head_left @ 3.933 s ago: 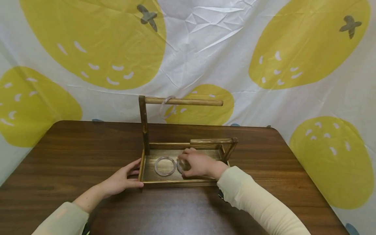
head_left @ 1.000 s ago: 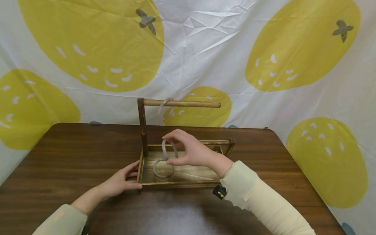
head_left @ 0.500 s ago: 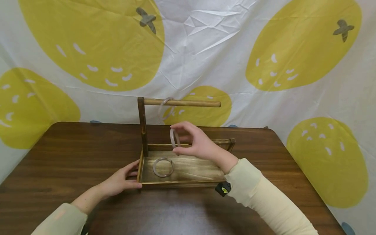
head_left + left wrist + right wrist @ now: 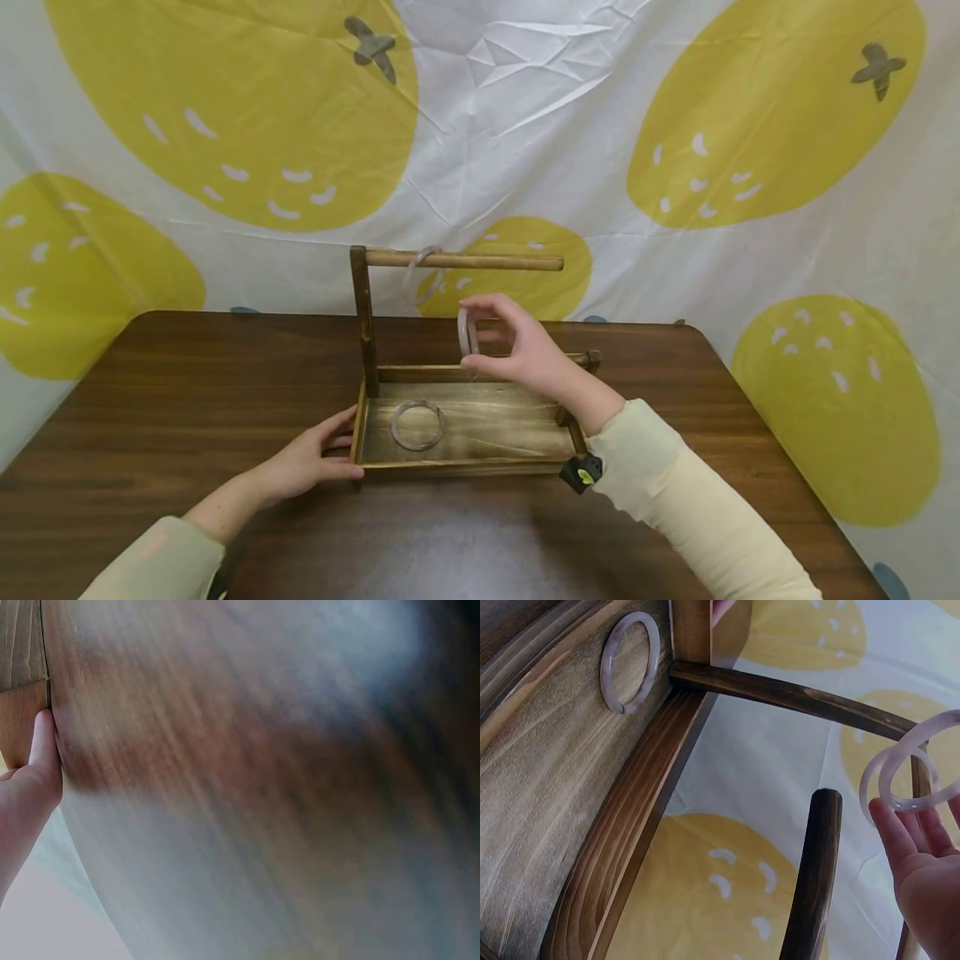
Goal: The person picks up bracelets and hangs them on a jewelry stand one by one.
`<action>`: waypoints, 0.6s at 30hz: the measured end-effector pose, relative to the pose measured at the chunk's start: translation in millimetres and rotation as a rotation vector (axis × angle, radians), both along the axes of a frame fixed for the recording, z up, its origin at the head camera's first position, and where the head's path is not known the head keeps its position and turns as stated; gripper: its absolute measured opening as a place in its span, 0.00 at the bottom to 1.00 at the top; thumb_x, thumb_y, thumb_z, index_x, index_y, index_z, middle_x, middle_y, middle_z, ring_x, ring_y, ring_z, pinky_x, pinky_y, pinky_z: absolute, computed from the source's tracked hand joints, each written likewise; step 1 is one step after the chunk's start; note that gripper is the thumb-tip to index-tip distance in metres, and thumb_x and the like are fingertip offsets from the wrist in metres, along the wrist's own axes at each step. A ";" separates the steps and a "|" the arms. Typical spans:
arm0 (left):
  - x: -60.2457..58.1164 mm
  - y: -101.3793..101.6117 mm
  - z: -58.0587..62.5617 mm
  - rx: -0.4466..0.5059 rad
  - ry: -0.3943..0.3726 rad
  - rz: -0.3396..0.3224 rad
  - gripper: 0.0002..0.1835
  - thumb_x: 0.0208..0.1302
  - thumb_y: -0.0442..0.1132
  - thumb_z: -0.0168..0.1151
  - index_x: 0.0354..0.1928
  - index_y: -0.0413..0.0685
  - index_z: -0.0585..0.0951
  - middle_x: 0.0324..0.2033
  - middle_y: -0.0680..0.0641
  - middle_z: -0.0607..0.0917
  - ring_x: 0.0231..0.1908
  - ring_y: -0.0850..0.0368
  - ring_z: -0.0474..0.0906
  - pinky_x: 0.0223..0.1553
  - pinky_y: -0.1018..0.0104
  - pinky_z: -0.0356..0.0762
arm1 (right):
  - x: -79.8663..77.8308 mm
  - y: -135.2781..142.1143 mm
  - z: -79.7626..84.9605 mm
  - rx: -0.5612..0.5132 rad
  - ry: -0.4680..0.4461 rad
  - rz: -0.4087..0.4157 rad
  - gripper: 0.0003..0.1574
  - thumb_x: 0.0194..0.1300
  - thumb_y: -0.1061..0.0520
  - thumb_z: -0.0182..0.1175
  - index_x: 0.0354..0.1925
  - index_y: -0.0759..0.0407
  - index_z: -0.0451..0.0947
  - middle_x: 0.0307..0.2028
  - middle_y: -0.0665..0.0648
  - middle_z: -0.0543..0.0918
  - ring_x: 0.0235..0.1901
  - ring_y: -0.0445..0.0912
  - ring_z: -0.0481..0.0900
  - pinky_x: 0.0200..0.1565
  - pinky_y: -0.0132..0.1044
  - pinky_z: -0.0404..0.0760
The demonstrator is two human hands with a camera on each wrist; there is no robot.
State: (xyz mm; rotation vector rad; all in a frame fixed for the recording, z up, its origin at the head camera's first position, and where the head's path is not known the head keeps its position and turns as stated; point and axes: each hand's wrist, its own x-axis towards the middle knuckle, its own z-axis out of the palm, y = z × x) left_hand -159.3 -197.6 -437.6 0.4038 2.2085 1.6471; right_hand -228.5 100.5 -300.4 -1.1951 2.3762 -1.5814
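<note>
My right hand (image 4: 536,346) pinches a pale, translucent bangle (image 4: 463,333) between thumb and fingertips. It is upright and nearly edge-on in the head view, above the back of a wooden tray stand (image 4: 465,468). Another bangle (image 4: 395,429) lies flat inside the tray at its left end. A third bangle (image 4: 412,268) hangs on the stand's upper bar (image 4: 502,262), close to the post; in the right wrist view the held bangle (image 4: 916,803) overlaps it. My left hand (image 4: 303,467) rests against the tray's left end, thumb (image 4: 45,739) straight along the front corner.
A tall post (image 4: 363,325) at the tray's left carries the upper bar, whose right end is free. The shorter arm (image 4: 588,361) at the right is partly behind my right hand. The stand is on a dark wooden table (image 4: 187,383), before a lemon-print cloth (image 4: 525,125).
My right hand has picked a bangle off the tray, raised it, and moved it right and farther up, turning it nearly edge-on. The left hand stays against the tray.
</note>
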 end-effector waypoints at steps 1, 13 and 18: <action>0.0 0.0 -0.2 0.001 0.000 0.000 0.54 0.54 0.39 0.69 0.71 0.30 0.42 0.64 0.24 0.57 0.63 0.30 0.60 0.59 0.56 0.75 | -0.6 1.4 0.3 -0.003 0.000 -0.007 0.38 0.52 0.71 0.65 0.61 0.69 0.63 0.57 0.66 0.69 0.57 0.56 0.70 0.58 0.40 0.78; 0.4 -0.2 0.0 -0.010 -0.005 0.001 0.54 0.54 0.40 0.69 0.71 0.31 0.42 0.65 0.24 0.56 0.63 0.30 0.60 0.58 0.56 0.76 | -4.8 18.8 3.5 -0.046 -0.003 -0.052 0.38 0.52 0.74 0.64 0.60 0.71 0.62 0.55 0.68 0.69 0.53 0.47 0.72 0.57 0.40 0.79; 0.3 0.4 0.0 -0.013 -0.003 0.004 0.53 0.55 0.39 0.69 0.71 0.31 0.42 0.65 0.24 0.57 0.63 0.30 0.60 0.58 0.56 0.76 | -5.0 25.1 5.2 -0.060 0.001 -0.066 0.38 0.51 0.75 0.63 0.60 0.72 0.62 0.54 0.69 0.69 0.51 0.39 0.71 0.57 0.40 0.79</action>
